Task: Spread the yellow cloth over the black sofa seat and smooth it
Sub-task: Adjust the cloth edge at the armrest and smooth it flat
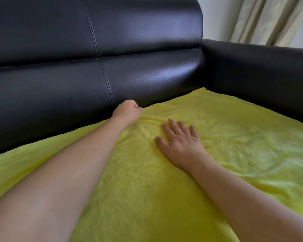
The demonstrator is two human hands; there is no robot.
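Observation:
The yellow cloth (226, 137) lies spread over the seat of the black sofa (59, 75), reaching the backrest and the right armrest. My left hand (128, 110) is at the cloth's rear edge where it meets the backrest, fingers curled and pinching that edge. My right hand (180, 142) lies flat on the cloth just right of it, palm down, fingers spread. Small creases bunch between the two hands. The seat itself is hidden under the cloth.
The sofa's black armrest (261, 67) borders the cloth on the right. Pale curtains (269, 20) and a white wall stand behind it. A sliver of floor shows at the lower right edge.

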